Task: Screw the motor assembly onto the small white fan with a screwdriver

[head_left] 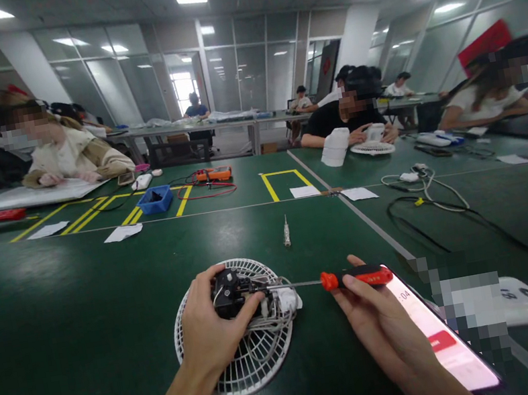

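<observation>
Motor (pixel 228 291) sits uncovered atop grille (pixel 256 384), cord (pixel 278 321) bundled; work's prob. partway, screwdriving unfinished. L hand (pixel 210 329) clasps motor; R hand (pixel 374 314), right of grille, pinches screwdriver (pixel 328 281), tip at motor's end.

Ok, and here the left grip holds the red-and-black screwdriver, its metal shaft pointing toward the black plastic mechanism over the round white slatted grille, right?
Not the left grip, which is on the black plastic mechanism: the head view shows the right grip holding the red-and-black screwdriver. Its metal shaft does point toward the mechanism, over the round white slatted grille.
</observation>
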### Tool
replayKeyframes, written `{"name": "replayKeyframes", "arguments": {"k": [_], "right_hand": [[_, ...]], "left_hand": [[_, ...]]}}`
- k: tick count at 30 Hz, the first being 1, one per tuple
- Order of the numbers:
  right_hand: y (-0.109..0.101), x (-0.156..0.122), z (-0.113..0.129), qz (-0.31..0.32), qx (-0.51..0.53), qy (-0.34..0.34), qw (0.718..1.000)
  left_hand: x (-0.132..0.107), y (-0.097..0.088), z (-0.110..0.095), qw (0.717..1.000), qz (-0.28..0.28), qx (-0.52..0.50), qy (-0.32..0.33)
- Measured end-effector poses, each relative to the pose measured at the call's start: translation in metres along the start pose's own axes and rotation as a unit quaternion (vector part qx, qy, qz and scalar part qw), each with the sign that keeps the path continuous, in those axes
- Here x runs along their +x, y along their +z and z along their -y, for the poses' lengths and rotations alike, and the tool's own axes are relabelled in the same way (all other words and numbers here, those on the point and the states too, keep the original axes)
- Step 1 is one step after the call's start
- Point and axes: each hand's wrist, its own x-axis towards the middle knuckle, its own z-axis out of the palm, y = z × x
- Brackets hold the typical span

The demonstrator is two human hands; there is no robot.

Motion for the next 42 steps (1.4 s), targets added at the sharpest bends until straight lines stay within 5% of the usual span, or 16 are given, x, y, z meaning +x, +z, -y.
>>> {"name": "replayKeyframes", "arguments": {"k": [15, 30, 42], "right_hand": [[0.0001, -0.0007, 0.0004, -0.009, -0.001, -0.010, 1.000], [-0.0017, 0.0027, -0.0038, 0.011, -0.023, 0.000, 1.000], [-0.0002, -0.0022, -0.0018, 0.015, -0.025, 0.038, 0.999]], "left_hand": [[-0.0013, -0.0013, 0.0027, 0.998, -0.011, 0.018, 0.059], [0.0013, -0.0017, 0.0007, 0.966, -0.018, 0.047, 0.253], [0.0019, -0.0027, 0.0014, 0.968, -0.033, 0.052, 0.243]]}}
